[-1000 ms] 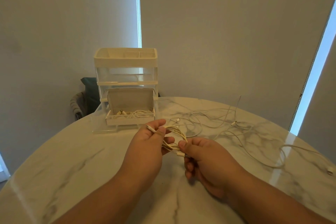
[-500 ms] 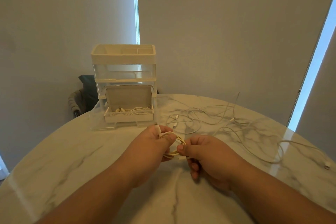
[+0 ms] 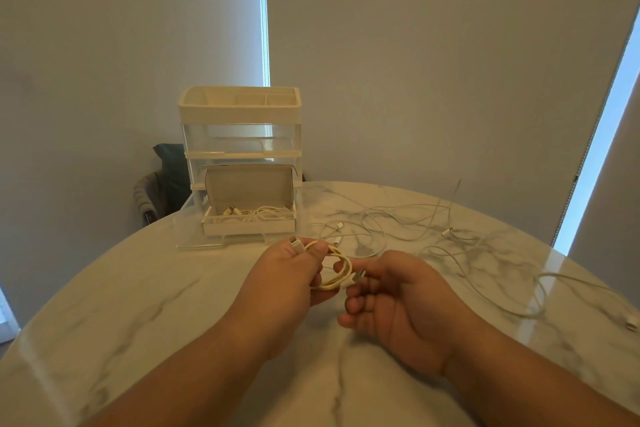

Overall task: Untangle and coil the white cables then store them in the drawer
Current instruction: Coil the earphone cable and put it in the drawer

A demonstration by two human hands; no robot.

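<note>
r hand (image 3: pixel 398 302) rolled palm-left, pinching coil (image 3: pixel 337 274) w/ l hand (image 3: pixel 287 274).

Showing bare left hand (image 3: pixel 287 274) and bare right hand (image 3: pixel 398 302), plain skin on fingers (image 3: pixel 356 303) and knuckles. Leaving wrists and forearms (image 3: pixel 194 367) uncovered right up to the lower frame edge.

Uncurled right hand (image 3: pixel 398 305) from fist: lower fingers now spread loose, just thumb and forefinger pinching end plug of coiled cable (image 3: pixel 341 274).
</note>
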